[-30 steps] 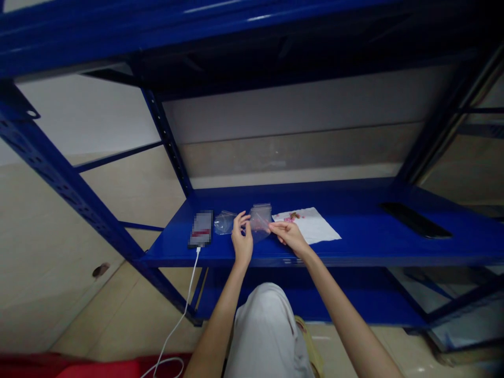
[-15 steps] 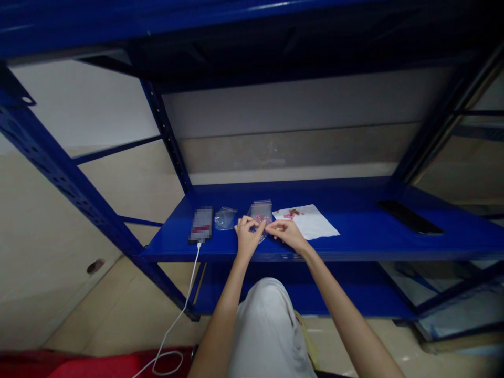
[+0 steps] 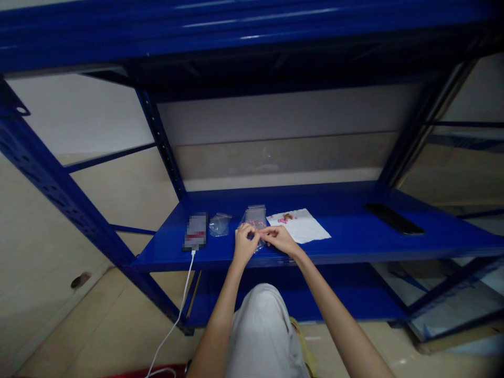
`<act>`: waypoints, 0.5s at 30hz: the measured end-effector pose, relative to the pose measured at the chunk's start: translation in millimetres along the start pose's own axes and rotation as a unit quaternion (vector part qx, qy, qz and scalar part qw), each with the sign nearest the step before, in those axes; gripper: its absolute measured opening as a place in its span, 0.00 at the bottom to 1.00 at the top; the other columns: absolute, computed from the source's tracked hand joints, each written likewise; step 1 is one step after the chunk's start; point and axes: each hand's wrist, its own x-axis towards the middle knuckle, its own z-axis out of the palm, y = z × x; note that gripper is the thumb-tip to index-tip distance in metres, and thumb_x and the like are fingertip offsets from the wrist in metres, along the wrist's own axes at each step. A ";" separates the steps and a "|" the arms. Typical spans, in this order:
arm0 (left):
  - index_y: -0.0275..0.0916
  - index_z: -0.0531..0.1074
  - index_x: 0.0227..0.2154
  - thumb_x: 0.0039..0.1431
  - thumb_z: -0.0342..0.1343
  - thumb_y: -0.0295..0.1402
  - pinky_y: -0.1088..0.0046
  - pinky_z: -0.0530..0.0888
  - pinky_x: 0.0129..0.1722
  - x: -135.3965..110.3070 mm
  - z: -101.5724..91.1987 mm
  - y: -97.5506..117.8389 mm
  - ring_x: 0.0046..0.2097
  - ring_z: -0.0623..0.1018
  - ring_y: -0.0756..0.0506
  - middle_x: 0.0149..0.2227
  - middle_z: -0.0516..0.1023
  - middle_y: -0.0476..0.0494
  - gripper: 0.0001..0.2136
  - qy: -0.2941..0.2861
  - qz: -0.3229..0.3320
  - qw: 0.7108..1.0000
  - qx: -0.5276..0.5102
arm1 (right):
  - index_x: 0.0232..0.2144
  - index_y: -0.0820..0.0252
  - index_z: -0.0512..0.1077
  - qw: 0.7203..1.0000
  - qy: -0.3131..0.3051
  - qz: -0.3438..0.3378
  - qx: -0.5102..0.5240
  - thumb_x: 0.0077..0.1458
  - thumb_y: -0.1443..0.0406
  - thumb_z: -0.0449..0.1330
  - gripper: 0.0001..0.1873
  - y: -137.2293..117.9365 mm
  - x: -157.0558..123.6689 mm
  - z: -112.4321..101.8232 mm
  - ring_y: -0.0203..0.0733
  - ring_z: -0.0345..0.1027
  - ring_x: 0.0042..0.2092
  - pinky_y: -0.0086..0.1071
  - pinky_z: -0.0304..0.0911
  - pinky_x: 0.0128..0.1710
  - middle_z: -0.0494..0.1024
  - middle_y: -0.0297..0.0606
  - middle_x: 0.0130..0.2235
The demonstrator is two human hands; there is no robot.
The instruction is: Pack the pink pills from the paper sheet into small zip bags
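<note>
My left hand point(image 3: 245, 242) and my right hand point(image 3: 279, 239) meet fingertip to fingertip over the front part of the blue shelf. Both have their fingers pinched together; whatever is between them is too small to make out. Beneath and just behind them lie clear zip bags point(image 3: 255, 212), partly covered by my fingers, with small pink pieces showing at my fingertips. To the right, a white paper sheet point(image 3: 309, 226) carries a little group of pink beads point(image 3: 283, 219) and a small brownish-gold heap point(image 3: 289, 216).
A phone point(image 3: 196, 231) with a white cable point(image 3: 183, 299) lies at the left of the blue shelf point(image 3: 338, 197). Beside it is another clear bag point(image 3: 219, 224). A black phone-like slab point(image 3: 395, 218) rests at the right. An upper shelf point(image 3: 252, 39) overhangs the work area.
My right hand's fingertips have closed in on those of my left hand, and they now touch. The camera view has shifted slightly, while the items on the shelf stay in place.
</note>
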 end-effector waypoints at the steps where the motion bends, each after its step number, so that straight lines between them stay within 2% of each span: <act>1: 0.39 0.59 0.15 0.50 0.49 0.28 0.70 0.63 0.39 -0.1 -0.8 0.3 0.32 0.70 0.48 0.22 0.67 0.51 0.11 -0.001 0.003 1.000 -0.006 | 0.29 0.65 0.77 1.000 0.001 0.000 -0.001 0.42 0.55 0.62 0.18 0.2 -0.1 0.1 0.31 0.60 0.18 0.26 0.57 0.20 0.73 0.34 0.18; 8: 0.39 0.65 0.15 0.55 0.48 0.33 0.72 0.65 0.36 -1.9 -1.8 -2.9 0.27 0.70 0.49 0.20 0.70 0.51 0.14 -0.007 0.011 0.999 -0.045 | 0.26 0.64 0.76 0.999 -0.008 0.008 0.030 0.41 0.55 0.62 0.17 0.6 -0.8 -0.8 0.31 0.59 0.19 0.26 0.57 0.21 0.72 0.33 0.18; 12: 0.39 0.65 0.15 0.53 0.51 0.35 0.71 0.62 0.36 -2.1 -0.2 -4.8 0.29 0.70 0.48 0.20 0.69 0.51 0.14 0.023 0.000 1.000 -0.015 | 0.28 0.64 0.76 0.998 0.011 0.027 0.048 0.42 0.54 0.62 0.18 1.8 -0.3 -3.0 0.30 0.57 0.18 0.25 0.53 0.20 0.69 0.30 0.16; 15: 0.39 0.65 0.13 0.53 0.51 0.38 0.72 0.61 0.34 -1.6 1.3 -4.7 0.29 0.69 0.48 0.18 0.68 0.51 0.16 0.022 -0.010 1.000 0.016 | 0.27 0.64 0.76 0.998 0.010 0.019 0.061 0.40 0.54 0.63 0.18 7.3 1.2 -4.3 0.30 0.58 0.20 0.24 0.53 0.20 0.71 0.32 0.19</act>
